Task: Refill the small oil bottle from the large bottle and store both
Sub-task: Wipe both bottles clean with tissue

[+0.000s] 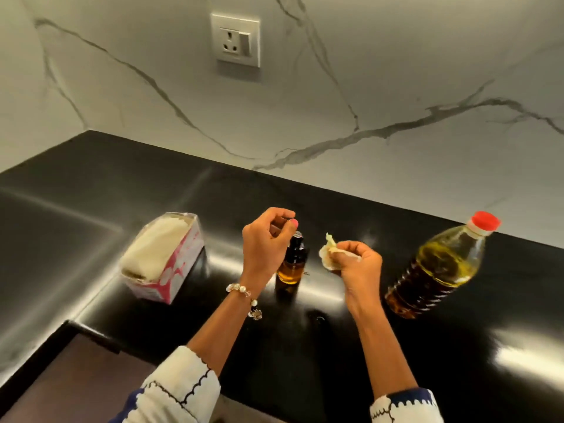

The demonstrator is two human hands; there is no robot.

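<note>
Crumpled tissue in our right hand (pixel 358 264), our left hand (pixel 265 239) pinched over the small oil bottle (pixel 292 261).
What it pinches we cannot tell. We judge capping or wiping; next, store it with the capped large bottle (pixel 439 267) standing well right on the black counter (pixel 457 377).

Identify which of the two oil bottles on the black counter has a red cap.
The large clear plastic bottle at the right has the red cap; the small amber glass bottle between the hands has a dark top.
</note>
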